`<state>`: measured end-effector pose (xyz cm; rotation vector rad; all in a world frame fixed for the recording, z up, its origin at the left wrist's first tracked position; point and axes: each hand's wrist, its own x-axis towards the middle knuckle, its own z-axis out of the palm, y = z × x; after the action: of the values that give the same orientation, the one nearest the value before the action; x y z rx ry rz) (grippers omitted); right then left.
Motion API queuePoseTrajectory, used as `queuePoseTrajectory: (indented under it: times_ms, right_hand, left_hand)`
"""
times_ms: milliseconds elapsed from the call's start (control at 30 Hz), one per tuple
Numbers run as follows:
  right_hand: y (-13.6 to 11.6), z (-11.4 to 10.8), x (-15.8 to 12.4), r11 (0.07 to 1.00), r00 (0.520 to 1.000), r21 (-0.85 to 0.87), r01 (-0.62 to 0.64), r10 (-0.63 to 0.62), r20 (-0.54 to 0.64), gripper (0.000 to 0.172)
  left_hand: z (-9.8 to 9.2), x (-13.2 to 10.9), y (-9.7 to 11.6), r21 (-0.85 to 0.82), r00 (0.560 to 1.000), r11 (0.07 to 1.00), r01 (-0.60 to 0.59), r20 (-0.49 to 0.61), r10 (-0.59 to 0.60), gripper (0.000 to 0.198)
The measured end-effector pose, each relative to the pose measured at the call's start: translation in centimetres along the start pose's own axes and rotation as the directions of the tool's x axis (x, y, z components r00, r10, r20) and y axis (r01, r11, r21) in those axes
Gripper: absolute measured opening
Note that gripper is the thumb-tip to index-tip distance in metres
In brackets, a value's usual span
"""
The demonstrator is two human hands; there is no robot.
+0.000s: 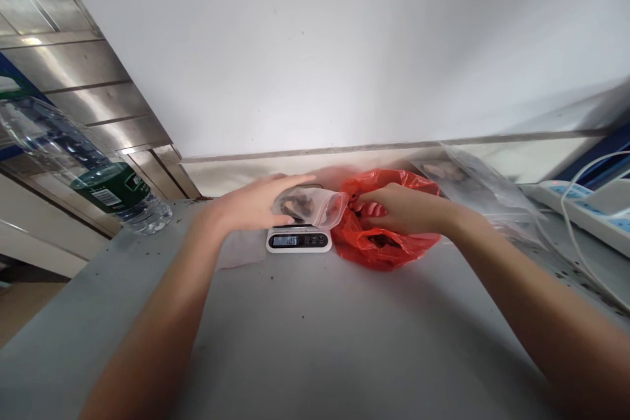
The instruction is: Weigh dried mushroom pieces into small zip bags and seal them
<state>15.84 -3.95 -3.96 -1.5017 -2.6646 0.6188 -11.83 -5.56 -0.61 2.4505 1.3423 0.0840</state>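
Observation:
A small clear zip bag [315,207] with dark contents lies on a white digital scale [299,241], its mouth pointing right. The scale's display is lit and seems to read 105. My left hand [253,202] is around the bag's left end, fingers stretched out and thumb apart; whether it touches the bag is unclear. To the right of the scale, a crumpled red plastic bag [394,252] sits open. My right hand [394,207] reaches into it with curled fingers, partly hidden by the red plastic. What they hold, if anything, cannot be made out.
A large water bottle [118,193] with a green label stands at the left table edge. Clear plastic bags [485,187] lie behind my right arm, near a white power strip [585,210] and cable. A flat clear bag [241,249] lies left of the scale. A white wall [335,46] rises behind.

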Motion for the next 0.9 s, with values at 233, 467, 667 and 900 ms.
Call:
queuePoseTrajectory:
  times_ms: [233, 467, 667, 900]
  right_hand:
    - [0.0, -0.2, 0.1, 0.992, 0.986, 0.032, 0.121, -0.117, -0.116, 0.022]
    - [-1.0, 0.0, -0.5, 0.904, 0.835, 0.112, 0.413, -0.326, -0.444, 0.054]
    - [-4.1, -1.1, -1.8, 0.75, 0.727, 0.279, 0.6, -0.366, -0.581, 0.015]
    - [-5.1, -2.1, -3.0, 0.705, 0.853, 0.529, 0.471, -0.213, -0.476, 0.034]
  left_hand:
    - [2.0, 1.0, 2.8, 0.189, 0.987, 0.972, -0.141, -0.047, 0.152, 0.037]
    - [-0.3, -0.7, 2.9, 0.224, 0.914, 0.949, -0.223, -0.292, 0.283, 0.031]
    - [-3.4, -3.8, 3.4, 0.105, 0.816, 0.965, -0.242, -0.517, 0.261, 0.026]
    - [-3.3, -3.6, 3.5, -0.151, 0.91, 0.966, -0.21, -0.392, 0.136, 0.026]
